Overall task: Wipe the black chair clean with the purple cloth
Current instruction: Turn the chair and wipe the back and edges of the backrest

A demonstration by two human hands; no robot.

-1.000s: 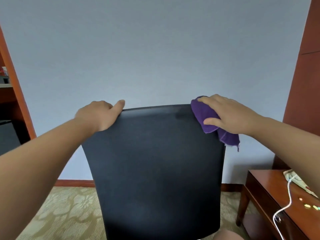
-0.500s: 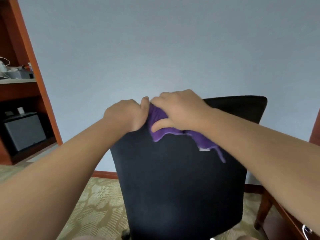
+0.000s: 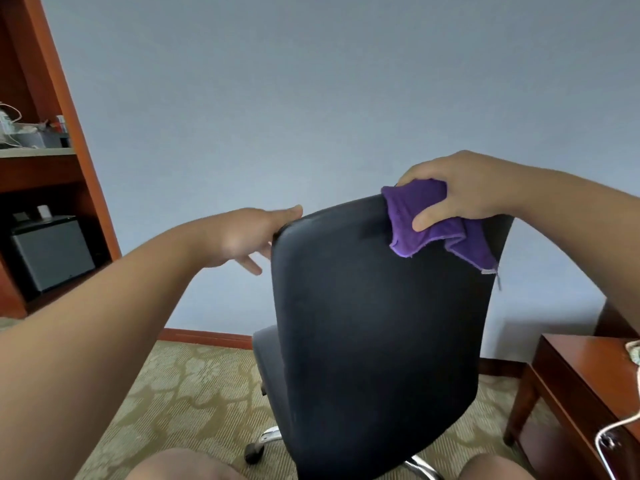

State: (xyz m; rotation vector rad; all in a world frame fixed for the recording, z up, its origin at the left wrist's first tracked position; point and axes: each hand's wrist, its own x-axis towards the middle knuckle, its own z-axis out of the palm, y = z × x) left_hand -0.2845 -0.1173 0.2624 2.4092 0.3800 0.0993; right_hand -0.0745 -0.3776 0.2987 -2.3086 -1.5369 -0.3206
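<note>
A pale blue-grey wall (image 3: 311,98) fills the background above a patterned beige carpet (image 3: 180,393), with one wooden shelf unit (image 3: 79,161) at the left and one wooden table (image 3: 581,368) at the lower right carrying a white cable (image 3: 620,427). One black chair (image 3: 374,323) stands in the middle, its matte backrest turned toward the camera. One purple cloth (image 3: 415,216) lies bunched over the backrest's top edge near its right corner. The right hand (image 3: 467,185) grips the purple cloth, fingers and thumb curled round it. The left hand (image 3: 242,237) touches the backrest's top left corner, fingers loosely straight.
</note>
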